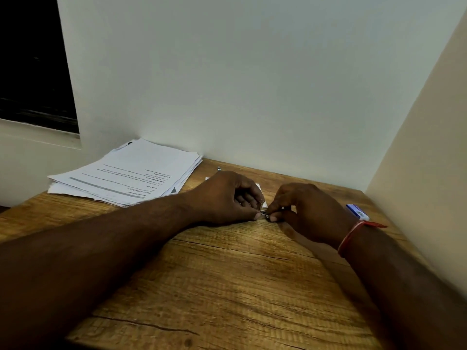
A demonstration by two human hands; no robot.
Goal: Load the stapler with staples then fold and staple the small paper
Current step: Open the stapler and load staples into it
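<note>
My left hand (228, 198) is curled around a small stapler (261, 203), of which only a sliver of metal shows between the fingers. My right hand (303, 210) meets it fingertip to fingertip and pinches a small strip of staples (265, 215) at the stapler's end. The small white paper (260, 189) lies on the wooden table (227, 274) behind my left hand, mostly hidden by it. A blue and white staple box (357, 211) rests on the table to the right of my right wrist.
A stack of printed sheets (126, 174) lies at the table's back left corner. A small metal piece (218, 168) sits near the back wall. White walls close the table at the back and on the right.
</note>
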